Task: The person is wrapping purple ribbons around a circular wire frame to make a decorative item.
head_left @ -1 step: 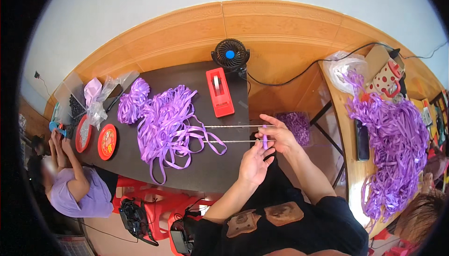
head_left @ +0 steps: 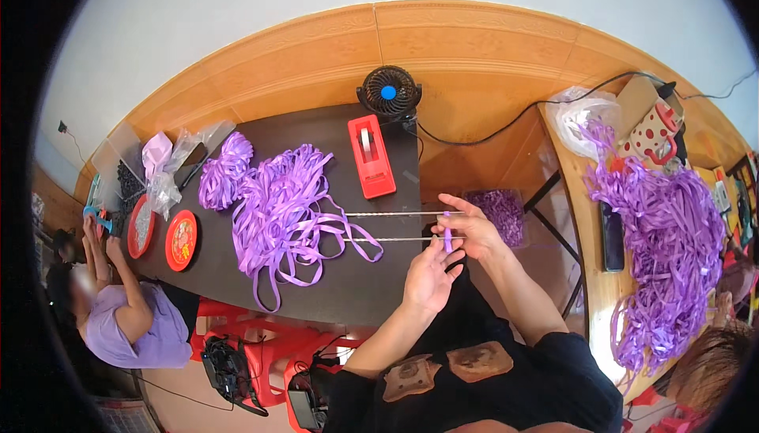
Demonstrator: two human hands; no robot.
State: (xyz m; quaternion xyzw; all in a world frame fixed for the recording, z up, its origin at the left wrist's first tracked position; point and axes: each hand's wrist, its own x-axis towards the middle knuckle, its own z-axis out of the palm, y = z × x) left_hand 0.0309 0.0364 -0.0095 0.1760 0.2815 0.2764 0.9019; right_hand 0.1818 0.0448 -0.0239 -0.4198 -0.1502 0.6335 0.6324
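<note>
Two thin metal rods [head_left: 395, 239] stick out past the right edge of the dark table, side by side. A short purple ribbon [head_left: 448, 239] spans them near their ends. My left hand [head_left: 429, 283] pinches this ribbon from below, at the nearer rod. On the right side of the ribbon, my right hand [head_left: 477, 234] has its thumb and fingers closed against it, its index finger stretched out. The fingertips partly hide the ribbon and rod ends. Left of my hands lies a loose heap of purple ribbon [head_left: 277, 204], some loops hanging over the rods.
On the dark table [head_left: 348, 283] are a red tape dispenser [head_left: 371, 156], a small black fan [head_left: 389, 91], and red dishes [head_left: 182, 241]. A person [head_left: 134, 322] works at the far left. Right, a wooden table holds more ribbon [head_left: 664, 251] and a phone [head_left: 611, 235].
My hands and the ribbon on the rods look the same. At the far left, the other person's hands and blue item have shifted slightly.
</note>
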